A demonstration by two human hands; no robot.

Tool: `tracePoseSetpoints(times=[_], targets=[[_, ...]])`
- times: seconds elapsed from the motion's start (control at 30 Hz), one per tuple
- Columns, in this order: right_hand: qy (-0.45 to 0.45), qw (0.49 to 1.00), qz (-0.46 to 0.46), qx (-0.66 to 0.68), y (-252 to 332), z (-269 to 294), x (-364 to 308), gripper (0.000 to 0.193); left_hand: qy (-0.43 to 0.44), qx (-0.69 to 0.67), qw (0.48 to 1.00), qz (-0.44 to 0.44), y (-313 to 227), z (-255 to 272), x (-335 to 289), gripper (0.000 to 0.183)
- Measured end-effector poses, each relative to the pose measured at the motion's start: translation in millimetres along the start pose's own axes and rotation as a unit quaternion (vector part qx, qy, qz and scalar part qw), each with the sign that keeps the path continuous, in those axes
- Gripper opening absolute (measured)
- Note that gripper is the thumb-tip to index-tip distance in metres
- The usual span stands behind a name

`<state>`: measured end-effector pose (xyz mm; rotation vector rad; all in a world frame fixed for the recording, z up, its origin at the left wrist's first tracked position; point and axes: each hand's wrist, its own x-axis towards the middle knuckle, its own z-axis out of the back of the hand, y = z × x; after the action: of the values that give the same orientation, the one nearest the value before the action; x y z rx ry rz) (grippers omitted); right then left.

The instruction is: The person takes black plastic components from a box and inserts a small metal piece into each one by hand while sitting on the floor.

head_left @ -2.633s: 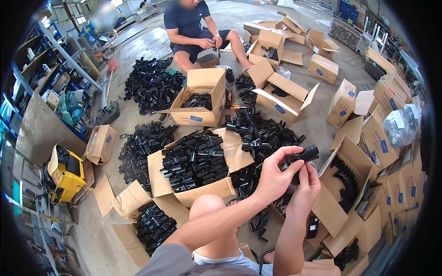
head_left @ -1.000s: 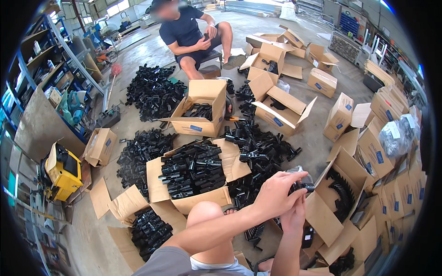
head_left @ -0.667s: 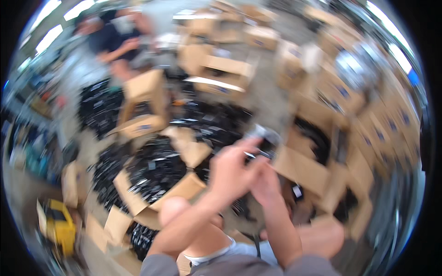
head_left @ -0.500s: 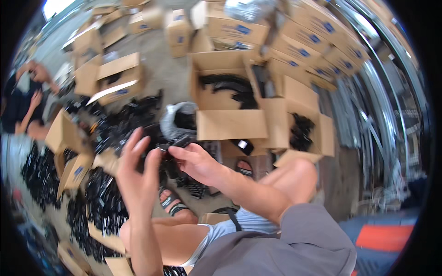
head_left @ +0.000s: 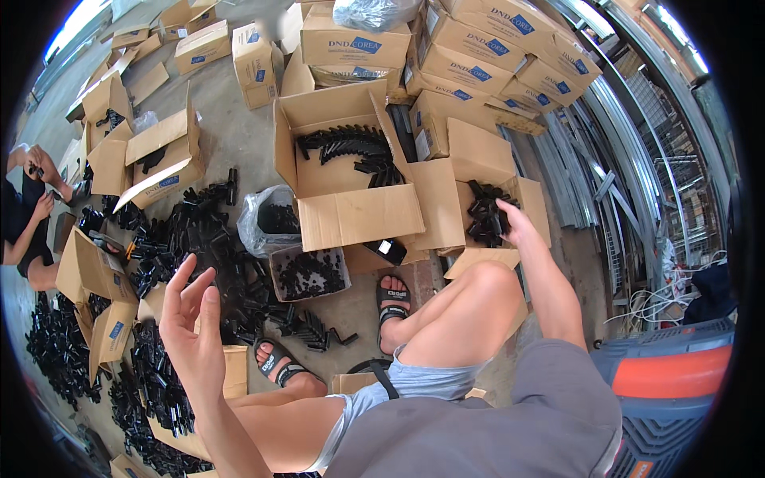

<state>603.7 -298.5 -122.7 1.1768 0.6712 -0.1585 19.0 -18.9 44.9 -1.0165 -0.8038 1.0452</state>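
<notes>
My left hand (head_left: pixel 195 334) is raised with fingers apart and empty, above the heap of short black tube-like parts (head_left: pixel 211 239) on the floor. Far to the right, my right hand (head_left: pixel 519 226) is at an open cardboard box (head_left: pixel 480 147) with a jumble of black parts (head_left: pixel 484 209) inside. Its fingers curl round a black part at the box's right side, and their tips are partly hidden. Between my hands stands a larger open carton (head_left: pixel 358 215), where black parts lie in curved rows. A small tray (head_left: pixel 341 267) of little black pieces sits before it, beside a clear plastic bag (head_left: pixel 251 227).
Stacked closed cartons (head_left: pixel 478 72) fill the back right, with metal profiles (head_left: pixel 586 159) alongside. More heaps of black parts (head_left: pixel 159 382) and opened boxes (head_left: pixel 163 159) lie on the left. Another person (head_left: pixel 32 207) sits at the far left. A blue and orange case (head_left: pixel 673 372) is at lower right.
My right hand has gone from beside my left hand to the right-hand box. My left hand has moved a little left and down. The view has shifted.
</notes>
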Motion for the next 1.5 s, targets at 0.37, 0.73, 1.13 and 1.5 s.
tracePoseSetpoints(times=[0.37, 0.73, 1.13, 1.5], targets=[[-0.272, 0.952, 0.100, -0.097, -51, 158, 93, 0.034, 0.011, 0.001, 1.000, 0.002, 10, -16, 5, 0.034], [-0.039, 0.787, 0.526, -0.319, 81, -152, -109, 0.044, -0.041, -0.118, 0.992, 0.010, 15, -3, 11, 0.019], [0.053, 0.629, 0.409, -0.659, 7, -393, 4, 0.036, -0.068, 0.009, 0.995, -0.073, 20, 10, 17, 0.019], [-0.014, 0.503, 0.515, -0.694, -20, -395, 58, 0.020, -0.067, 0.029, 0.994, -0.077, 9, 27, 12, 0.021]])
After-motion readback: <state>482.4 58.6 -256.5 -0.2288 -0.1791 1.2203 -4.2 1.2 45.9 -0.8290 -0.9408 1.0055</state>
